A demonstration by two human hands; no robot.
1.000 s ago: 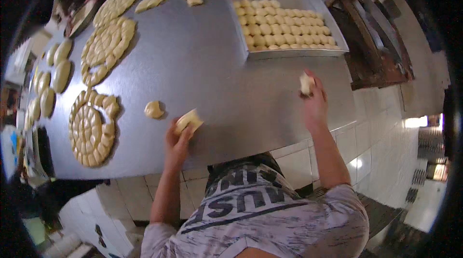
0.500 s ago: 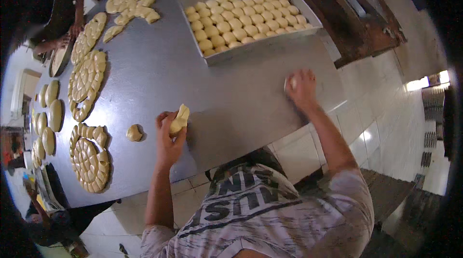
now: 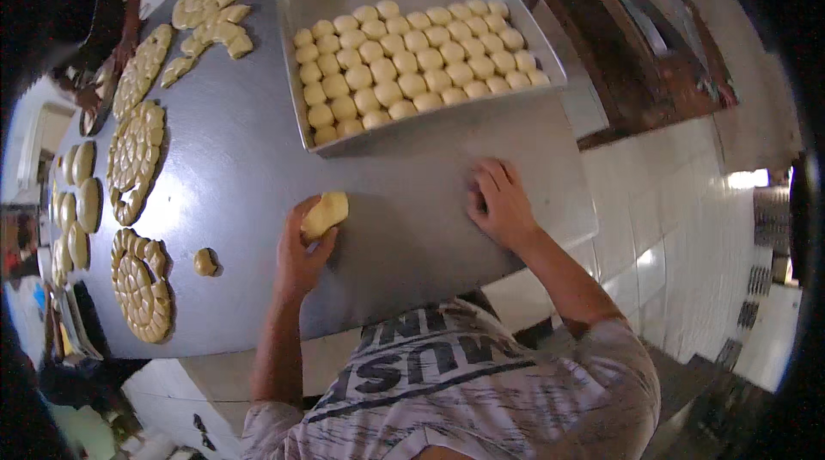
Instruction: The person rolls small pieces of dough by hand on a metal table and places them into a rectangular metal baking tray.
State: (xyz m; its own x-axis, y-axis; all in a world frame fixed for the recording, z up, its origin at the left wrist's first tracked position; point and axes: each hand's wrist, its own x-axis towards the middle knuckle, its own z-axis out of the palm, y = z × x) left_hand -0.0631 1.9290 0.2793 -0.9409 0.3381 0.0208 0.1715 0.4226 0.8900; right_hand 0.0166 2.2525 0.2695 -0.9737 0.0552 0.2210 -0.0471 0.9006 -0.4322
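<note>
My left hand (image 3: 301, 247) is closed round a soft lump of pale yellow dough (image 3: 327, 213), lifted near the front of the metal table. The lump sticks out past the fingertips. To the right, my right hand (image 3: 502, 205) is low over the tabletop with its fingers curled. Whatever may be under its palm is hidden. A small dough ball (image 3: 205, 261) sits alone on the table, left of my left hand. Beyond both hands stands a large metal tray (image 3: 430, 119) with rows of round dough balls (image 3: 411, 63).
Coiled dough pieces (image 3: 142, 284) line the left side of the metal table (image 3: 249, 168). Oval dough loaves (image 3: 88, 205) lie past them at the far left edge. Another person's hand (image 3: 88, 97) is at the upper left. A wooden rack (image 3: 593, 47) stands beyond the table's right side.
My right hand has come left and nearer to me; a pale bit at its fingers no longer shows. The dough in my left hand has tilted over to the right. The view has shifted.
</note>
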